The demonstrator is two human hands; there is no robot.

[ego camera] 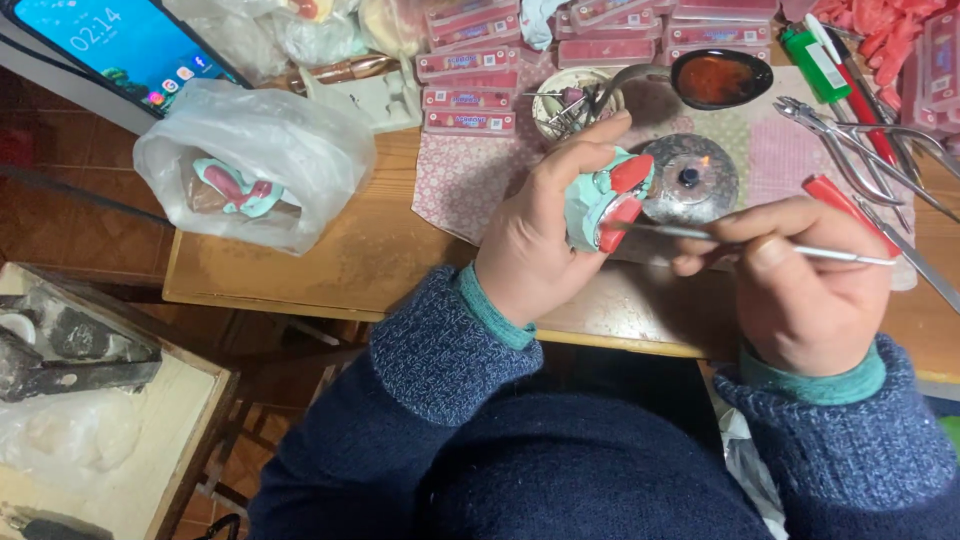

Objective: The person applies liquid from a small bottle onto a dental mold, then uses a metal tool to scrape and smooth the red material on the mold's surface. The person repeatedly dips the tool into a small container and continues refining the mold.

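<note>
My left hand (545, 235) grips a pale green dental cast with red wax (603, 200) on it, held above the wooden table's near edge. My right hand (795, 275) pinches a thin metal carving tool (700, 233) whose tip touches the red wax on the cast. Just behind the cast stands a small metal spirit burner (692, 178) with a tiny flame.
A white plastic bag (255, 160) holding another cast lies at left, below a lit phone (120, 45). Stacked pink boxes (470, 85), a metal ladle with red wax (715, 78), pliers (850, 135), a small bowl (570, 100) and a patterned cloth (470, 180) crowd the table (340, 260).
</note>
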